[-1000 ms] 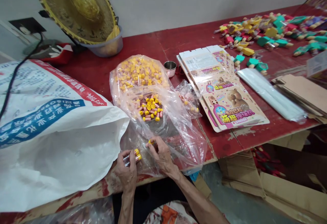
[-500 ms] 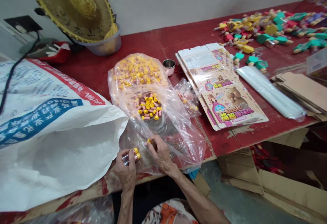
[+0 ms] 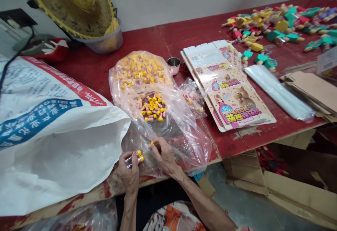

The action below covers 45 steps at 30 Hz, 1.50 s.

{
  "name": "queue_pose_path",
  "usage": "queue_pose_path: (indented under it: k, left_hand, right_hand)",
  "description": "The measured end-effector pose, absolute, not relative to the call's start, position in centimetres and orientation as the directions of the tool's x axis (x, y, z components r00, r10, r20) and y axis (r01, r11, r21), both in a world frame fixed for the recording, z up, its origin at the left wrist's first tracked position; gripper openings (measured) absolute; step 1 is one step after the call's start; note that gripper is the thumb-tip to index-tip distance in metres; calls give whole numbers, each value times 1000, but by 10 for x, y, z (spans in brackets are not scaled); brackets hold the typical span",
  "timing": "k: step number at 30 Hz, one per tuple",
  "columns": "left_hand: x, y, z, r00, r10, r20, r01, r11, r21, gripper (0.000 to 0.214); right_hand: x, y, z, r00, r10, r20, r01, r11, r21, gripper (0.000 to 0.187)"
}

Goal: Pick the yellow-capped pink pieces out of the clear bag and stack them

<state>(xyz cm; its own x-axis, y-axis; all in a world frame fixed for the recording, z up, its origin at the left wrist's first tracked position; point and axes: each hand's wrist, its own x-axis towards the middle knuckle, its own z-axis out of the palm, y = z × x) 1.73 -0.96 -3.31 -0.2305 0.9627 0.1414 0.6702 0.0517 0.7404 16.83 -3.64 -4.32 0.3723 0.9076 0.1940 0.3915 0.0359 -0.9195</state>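
At the table's front edge, my left hand (image 3: 129, 171) is closed on two small tubes (image 3: 134, 160) with yellow caps, lying side by side between thumb and fingers. Just to the right, my right hand (image 3: 164, 153) pinches one small yellow-capped piece (image 3: 153, 143) between thumb and fingertips; part of it is hidden. Both hands are over the mouth of a clear plastic bag (image 3: 195, 143). Inside this bag lies a loose pile of small yellow-capped tubes (image 3: 154, 106), and many more (image 3: 143, 69) fill its far end.
A white woven sack (image 3: 65, 164) gapes open at left. Flat printed cartons (image 3: 239, 104) are stacked right of the bag, beside clear plastic sleeves (image 3: 279, 92). A metal cup (image 3: 173, 66) stands behind. Coloured toys (image 3: 281, 27) are heaped at far right; a cardboard box (image 3: 289, 185) is below.
The view has shifted slightly. Both hands keep nearly the same pose and hold the same pieces.
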Motion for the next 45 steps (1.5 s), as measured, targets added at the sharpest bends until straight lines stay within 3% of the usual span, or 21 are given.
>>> queue_pose_path:
  k: [22, 45]
  left_hand:
    - [17, -11, -32, -274, 956, 106, 667, 110, 736, 33]
    - [18, -9, -32, -268, 958, 105, 657, 102, 747, 32]
  right_hand:
    - [168, -37, -41, 364, 923, 127, 372, -19, -928, 10]
    - [168, -35, -41, 364, 913, 183, 405, 22, -914, 11]
